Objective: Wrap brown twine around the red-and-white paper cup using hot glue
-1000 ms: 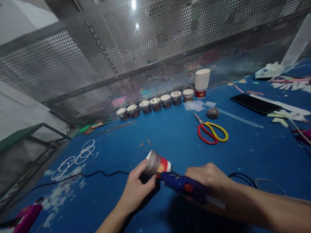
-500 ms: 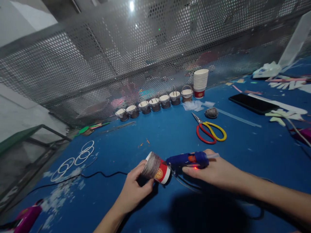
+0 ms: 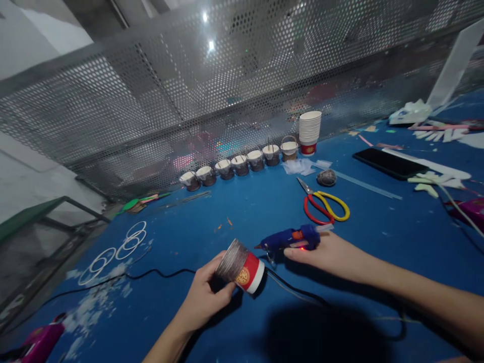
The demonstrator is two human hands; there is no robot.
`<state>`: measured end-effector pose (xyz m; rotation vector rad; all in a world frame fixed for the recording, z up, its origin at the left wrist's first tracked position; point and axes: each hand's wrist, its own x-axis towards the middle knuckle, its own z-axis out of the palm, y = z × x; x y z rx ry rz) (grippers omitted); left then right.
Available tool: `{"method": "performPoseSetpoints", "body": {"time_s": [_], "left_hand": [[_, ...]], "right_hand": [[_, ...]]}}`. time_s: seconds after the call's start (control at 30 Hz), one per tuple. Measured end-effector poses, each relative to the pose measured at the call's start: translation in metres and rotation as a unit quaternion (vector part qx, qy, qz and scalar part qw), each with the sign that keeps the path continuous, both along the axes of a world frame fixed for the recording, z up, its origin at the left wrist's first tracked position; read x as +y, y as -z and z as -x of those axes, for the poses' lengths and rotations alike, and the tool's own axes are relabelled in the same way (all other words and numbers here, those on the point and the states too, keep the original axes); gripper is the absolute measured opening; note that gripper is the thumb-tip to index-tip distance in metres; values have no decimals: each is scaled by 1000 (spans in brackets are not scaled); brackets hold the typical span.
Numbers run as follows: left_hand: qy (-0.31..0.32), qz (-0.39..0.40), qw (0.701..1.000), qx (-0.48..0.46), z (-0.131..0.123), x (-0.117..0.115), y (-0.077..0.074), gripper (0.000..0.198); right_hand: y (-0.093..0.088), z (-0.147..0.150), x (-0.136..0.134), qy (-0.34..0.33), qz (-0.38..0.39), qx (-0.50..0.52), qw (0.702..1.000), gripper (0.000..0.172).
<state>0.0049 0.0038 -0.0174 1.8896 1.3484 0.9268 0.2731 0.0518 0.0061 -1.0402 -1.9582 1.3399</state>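
Observation:
My left hand (image 3: pixel 207 293) is wrapped round a paper cup (image 3: pixel 252 273) lying tilted on its side, its white base pointing right. Grey-brown cord covers the cup's upper part, and a red band with a gold emblem shows below it. In my right hand (image 3: pixel 316 254) is a blue hot glue gun (image 3: pixel 283 240) with a red light lit and a clear glue stick out of its back. The nozzle points left, just off the cup. Red-and-yellow-handled scissors (image 3: pixel 325 204) lie open beyond the gun, with a ball of grey cord (image 3: pixel 326 177) behind them.
Several cord-wrapped cups (image 3: pixel 239 165) stand in a row along a perforated metal screen (image 3: pixel 159 101), beside a stack of paper cups (image 3: pixel 310 132). A black phone (image 3: pixel 389 163) lies right. White rings (image 3: pixel 130 239) and a black cable (image 3: pixel 159 272) lie left on the blue table (image 3: pixel 170 317).
The glue gun has lifted and its nozzle has drawn slightly up from the cup's base edge. The cup has turned a little in my left hand and shifted left.

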Motion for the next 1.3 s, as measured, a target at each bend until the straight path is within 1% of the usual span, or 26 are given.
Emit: {"method": "performPoseSetpoints", "body": {"time_s": [0.07,0.17,0.27,0.33,0.4,0.43,0.53,0.57,0.63,0.7,0.77,0.8,0.83,0.87,0.9,0.97,1.03,1.1,1.13,1.17,1.2,1.23,1.3], "left_hand": [[-10,12,1000,-15,0,-1,-2,23],[-56,35,997,-37,-1,-1,-3,32],[-108,69,989,-77,-3,0,-5,33],[-135,75,983,-104,-6,1,-8,28],[-157,68,978,-122,-9,1,-12,23],[-166,62,976,-129,-9,1,-13,21],[-193,44,969,-148,-7,2,-14,22],[-204,36,966,-154,-5,2,-14,23],[-225,14,961,-159,-2,1,-13,26],[-237,-10,960,-151,-1,-1,-13,28],[-242,-37,961,-132,-1,-4,-12,28],[-244,-55,961,-118,-2,-6,-12,27],[-245,-79,961,-101,-3,-9,-11,25],[-242,-108,961,-79,-5,-11,-11,23],[-234,-144,960,-51,-6,-13,-10,19],[-208,-223,952,13,-8,-17,-9,10],[-177,-299,935,70,-8,-18,-8,5],[-160,-355,915,106,-6,-18,-8,3],[-157,-370,908,118,-6,-18,-9,4],[-158,-374,905,125,-5,-18,-9,5],[-165,-368,906,128,-5,-18,-9,7],[-172,-350,912,127,-5,-17,-9,9],[-179,-287,935,111,-5,-17,-11,11]], "right_hand": [[3,0,5,23,9,-13,1000,25],[15,3,12,62,-10,-25,998,32],[31,10,22,109,-84,-88,987,35],[40,13,30,139,-148,-155,967,34],[45,15,36,148,-182,-197,952,35],[45,14,38,140,-184,-201,952,36],[40,5,35,128,-163,-182,961,40],[36,0,32,140,-151,-170,964,44],[25,-13,20,192,-132,-140,962,52],[11,-21,3,252,-138,-89,954,48],[-2,-18,-16,277,-148,-19,949,38],[-6,-10,-25,257,-132,16,957,32],[-8,1,-32,223,-99,52,968,28],[-8,16,-38,175,-54,84,979,26],[-6,34,-41,142,-7,112,983,26],[2,70,-44,121,62,180,974,36],[10,99,-41,76,146,233,958,43],[14,114,-38,50,214,258,941,43],[15,117,-36,49,230,251,939,42],[15,116,-34,59,230,232,943,39],[14,114,-33,71,214,205,952,35],[13,110,-31,81,184,174,964,30],[13,101,-29,85,90,120,985,17]]}}
